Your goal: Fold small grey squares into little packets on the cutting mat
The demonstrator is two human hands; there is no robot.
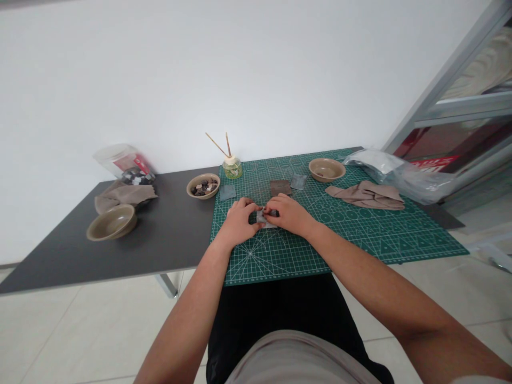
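My left hand (239,223) and my right hand (291,214) meet over the green cutting mat (296,258). Between them is a small grey patterned piece (260,217), which looks like folded paper or cloth. Fingers of both hands are pinched on it, the left from its left side and the right from above and the right. A white edge shows under the piece. Just beyond the hands lie a brown square (280,187) and a grey square (298,182). Another grey square (228,192) is left of them. What is inside the piece, if anything, is hidden by my fingers.
A bowl of dark and pale small pieces (203,186) stands beside a reed diffuser (232,167). Farther left are another bowl (112,223), brown cloth (126,195) and a plastic bag (126,160). At right: a bowl (327,170), crumpled cloth (368,195) and clear plastic (416,176).
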